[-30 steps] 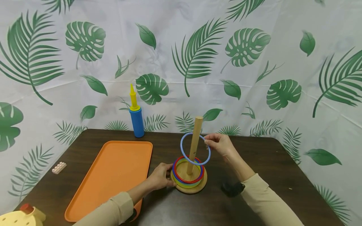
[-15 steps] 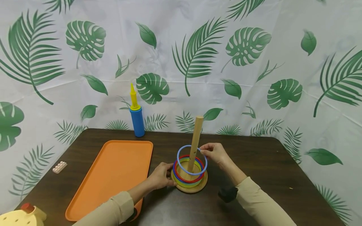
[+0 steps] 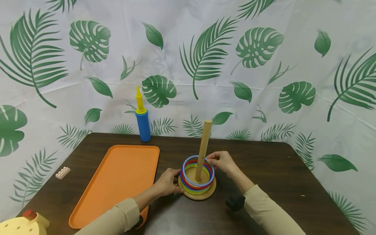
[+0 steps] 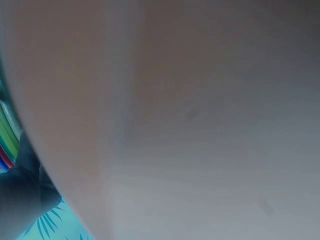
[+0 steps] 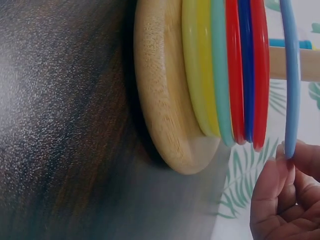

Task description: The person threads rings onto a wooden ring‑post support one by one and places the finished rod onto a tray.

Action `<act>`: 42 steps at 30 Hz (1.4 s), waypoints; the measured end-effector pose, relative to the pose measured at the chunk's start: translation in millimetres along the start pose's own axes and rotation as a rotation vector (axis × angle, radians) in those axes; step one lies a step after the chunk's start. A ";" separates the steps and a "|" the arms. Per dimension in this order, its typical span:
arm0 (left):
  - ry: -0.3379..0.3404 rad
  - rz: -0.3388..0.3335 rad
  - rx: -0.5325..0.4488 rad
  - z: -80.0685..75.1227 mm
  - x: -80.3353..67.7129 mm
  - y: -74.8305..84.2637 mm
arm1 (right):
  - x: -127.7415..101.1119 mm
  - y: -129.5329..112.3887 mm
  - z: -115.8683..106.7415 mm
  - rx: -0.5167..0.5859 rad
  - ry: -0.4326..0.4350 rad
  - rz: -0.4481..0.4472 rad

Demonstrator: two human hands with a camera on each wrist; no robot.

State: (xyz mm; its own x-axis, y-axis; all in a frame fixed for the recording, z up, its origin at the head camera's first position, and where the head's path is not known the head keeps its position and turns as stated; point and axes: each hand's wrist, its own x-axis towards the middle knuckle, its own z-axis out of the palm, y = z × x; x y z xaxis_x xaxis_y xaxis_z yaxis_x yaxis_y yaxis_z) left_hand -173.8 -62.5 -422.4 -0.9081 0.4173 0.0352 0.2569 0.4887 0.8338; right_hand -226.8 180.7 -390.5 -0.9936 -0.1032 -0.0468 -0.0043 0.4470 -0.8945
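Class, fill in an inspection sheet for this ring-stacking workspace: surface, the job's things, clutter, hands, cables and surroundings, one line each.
Surface: dark wooden table, no spills seen.
Job's things: wooden peg upright on a round wooden base; yellow, teal, red and blue rings stacked; light blue ring around the peg, just above the stack.
Clutter: orange tray, blue and yellow pump, small pale brick, pale yellow object at the near left corner.
Hands: left hand rests on the base's edge; right hand pinches the light blue ring.
Cables: nothing seen.
Surroundings: leaf-print backdrop on all sides.
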 end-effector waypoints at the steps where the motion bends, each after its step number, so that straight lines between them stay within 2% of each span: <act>1: -0.002 0.000 -0.002 0.0 0.0 0.0 | -0.1 0.3 0.2 -0.004 -0.003 -0.001; 42: -0.005 -0.007 0.024 -2.0 -0.4 0.8 | -2.9 7.0 8.1 0.009 0.002 0.007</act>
State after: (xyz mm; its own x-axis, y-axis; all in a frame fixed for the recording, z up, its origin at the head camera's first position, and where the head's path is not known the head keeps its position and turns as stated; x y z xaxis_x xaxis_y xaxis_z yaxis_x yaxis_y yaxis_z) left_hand -173.9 -63.8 -420.7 -0.9081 0.4178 0.0270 0.2587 0.5093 0.8208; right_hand -223.0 176.9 -400.2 -0.9938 -0.0977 -0.0524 0.0042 0.4395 -0.8982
